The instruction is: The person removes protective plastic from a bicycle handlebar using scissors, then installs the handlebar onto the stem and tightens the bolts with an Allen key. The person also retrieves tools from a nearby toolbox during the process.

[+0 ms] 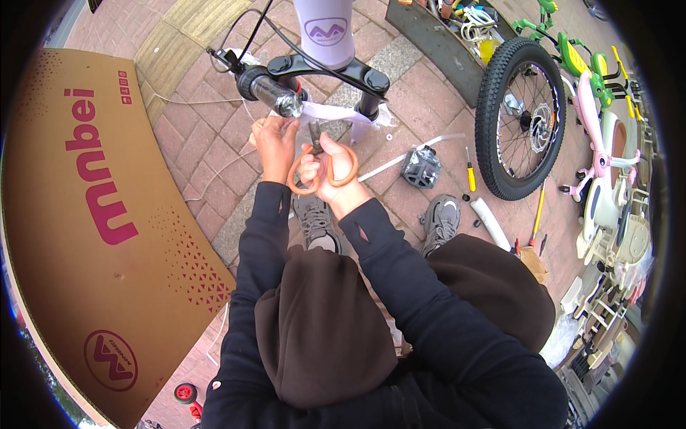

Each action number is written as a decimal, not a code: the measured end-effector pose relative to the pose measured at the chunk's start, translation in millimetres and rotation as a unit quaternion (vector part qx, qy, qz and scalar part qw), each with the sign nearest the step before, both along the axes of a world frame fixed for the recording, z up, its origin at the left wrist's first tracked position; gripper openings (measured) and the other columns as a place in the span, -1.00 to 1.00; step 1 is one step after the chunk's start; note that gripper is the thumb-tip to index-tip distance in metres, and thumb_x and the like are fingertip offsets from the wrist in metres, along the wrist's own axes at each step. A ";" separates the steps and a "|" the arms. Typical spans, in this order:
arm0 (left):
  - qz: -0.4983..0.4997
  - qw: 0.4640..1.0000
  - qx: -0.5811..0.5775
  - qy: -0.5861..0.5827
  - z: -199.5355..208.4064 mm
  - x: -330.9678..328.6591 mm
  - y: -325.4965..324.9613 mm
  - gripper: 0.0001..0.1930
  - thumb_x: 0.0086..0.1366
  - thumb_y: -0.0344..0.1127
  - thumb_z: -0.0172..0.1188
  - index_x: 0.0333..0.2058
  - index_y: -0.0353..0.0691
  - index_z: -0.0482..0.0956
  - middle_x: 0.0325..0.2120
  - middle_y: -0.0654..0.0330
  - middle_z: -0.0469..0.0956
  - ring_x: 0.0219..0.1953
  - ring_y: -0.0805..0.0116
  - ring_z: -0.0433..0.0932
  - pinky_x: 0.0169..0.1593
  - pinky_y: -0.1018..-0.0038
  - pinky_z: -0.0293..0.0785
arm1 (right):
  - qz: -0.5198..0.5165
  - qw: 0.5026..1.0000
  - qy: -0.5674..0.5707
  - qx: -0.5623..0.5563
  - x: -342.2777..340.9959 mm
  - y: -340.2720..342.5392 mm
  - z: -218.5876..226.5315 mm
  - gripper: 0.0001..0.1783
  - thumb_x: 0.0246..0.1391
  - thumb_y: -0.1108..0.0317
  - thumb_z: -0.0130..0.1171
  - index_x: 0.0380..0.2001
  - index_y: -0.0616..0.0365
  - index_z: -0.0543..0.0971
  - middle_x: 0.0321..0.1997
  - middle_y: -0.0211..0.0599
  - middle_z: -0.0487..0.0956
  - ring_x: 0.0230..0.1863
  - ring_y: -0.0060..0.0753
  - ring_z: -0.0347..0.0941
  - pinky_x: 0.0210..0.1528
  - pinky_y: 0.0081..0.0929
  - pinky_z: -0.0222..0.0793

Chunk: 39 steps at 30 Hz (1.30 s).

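My right hand [330, 171] holds scissors with orange loop handles [354, 166], fingers through the loops. Their dark blades point up toward the bike's front end. Beside the blades, my left hand [275, 146] is closed in a pinch just below a handlebar grip [270, 89] wrapped in clear plastic. What its fingertips hold is too small to make out. A pale lilac fork piece [332, 112] runs just beyond both hands. Above it are the black fork crown [329, 69] and the lilac bike frame [325, 32] with cables looping around.
A large cardboard box [86, 214] stands at left. On the paving lie a plastic-wrapped pedal [421, 166], a yellow-handled screwdriver [471, 177] and a white tube [490, 223]. A bicycle wheel [522, 118], a tool-filled tray [436, 50] and a pink children's bike [593, 121] are at right.
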<state>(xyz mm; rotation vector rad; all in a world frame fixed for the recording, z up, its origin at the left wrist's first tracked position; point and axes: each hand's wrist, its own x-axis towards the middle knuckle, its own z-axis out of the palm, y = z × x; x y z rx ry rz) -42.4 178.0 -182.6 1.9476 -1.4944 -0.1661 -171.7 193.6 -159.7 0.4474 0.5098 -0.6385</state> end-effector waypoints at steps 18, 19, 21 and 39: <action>-0.093 0.978 0.027 0.187 -14.2 14.7 8.3 -0.86 -0.05 -0.44 0.28 -0.61 -0.29 0.46 -0.61 0.22 0.37 -0.36 0.30 0.30 -0.21 0.43 0.23 | -0.022 0.956 0.290 -0.024 46.5 -9.7 6.2 -0.71 0.13 0.14 0.02 -0.53 0.08 0.32 -0.69 -0.42 0.25 -0.78 -0.58 0.17 -0.76 -0.60 0.10; -0.137 0.984 -0.056 0.098 -14.5 15.8 8.6 -0.84 -0.06 -0.46 0.26 -0.60 -0.31 0.43 -0.61 0.23 0.34 -0.39 0.31 0.30 -0.25 0.43 0.25 | -0.050 0.959 0.279 0.006 49.0 -12.0 4.8 -0.69 0.10 0.19 0.10 -0.59 0.08 0.30 -0.76 -0.45 0.23 -0.88 -0.57 0.09 -0.84 -0.55 0.01; -0.130 0.977 -0.023 0.169 -14.8 17.4 7.3 -0.86 -0.10 -0.46 0.25 -0.63 -0.31 0.44 -0.62 0.17 0.36 -0.37 0.23 0.31 -0.21 0.39 0.22 | -0.047 0.950 0.308 -0.002 53.0 -15.1 0.0 -0.70 0.09 0.23 0.11 -0.60 0.11 0.31 -0.77 -0.44 0.23 -0.87 -0.56 0.10 -0.84 -0.54 0.01; -0.148 0.968 -0.001 0.204 -6.7 13.0 2.0 -0.84 -0.16 -0.49 0.28 -0.68 -0.37 0.43 -0.66 0.05 0.40 -0.53 0.13 0.39 -0.39 0.35 0.28 | -0.015 0.951 0.306 -0.032 52.7 -41.2 -29.3 -0.75 0.13 0.19 0.02 -0.48 0.11 0.32 -0.69 -0.40 0.25 -0.80 -0.48 0.13 -0.79 -0.46 0.05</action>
